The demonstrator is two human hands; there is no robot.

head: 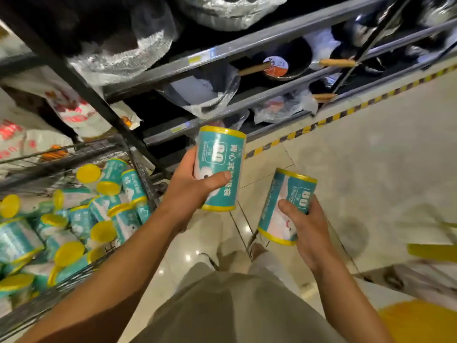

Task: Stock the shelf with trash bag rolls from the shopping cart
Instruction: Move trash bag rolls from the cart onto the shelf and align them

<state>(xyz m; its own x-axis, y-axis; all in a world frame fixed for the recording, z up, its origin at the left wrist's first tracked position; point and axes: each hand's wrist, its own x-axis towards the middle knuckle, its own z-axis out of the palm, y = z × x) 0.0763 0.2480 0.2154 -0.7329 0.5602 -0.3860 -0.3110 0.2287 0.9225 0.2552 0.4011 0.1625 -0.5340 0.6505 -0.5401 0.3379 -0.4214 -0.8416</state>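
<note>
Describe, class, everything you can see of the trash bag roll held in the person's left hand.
The trash bag roll is a cylinder in a glossy teal wrapper with white print, a large "80" and a white cartoon figure, and yellow bands at both ends. It is roughly upright, tilted slightly, with its print upside down to the camera. The left hand grips its lower half, thumb across the front. It is held above the tiled floor, in front of the lower shelves, right of the cart. Only the hand touches it.

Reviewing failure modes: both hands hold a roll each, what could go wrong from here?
1. The left hand holds its roll one-handed near the bottom end; it could tip out.
2. With the right hand also holding a roll, no hand is free to clear space among the wrapped pans.
</note>
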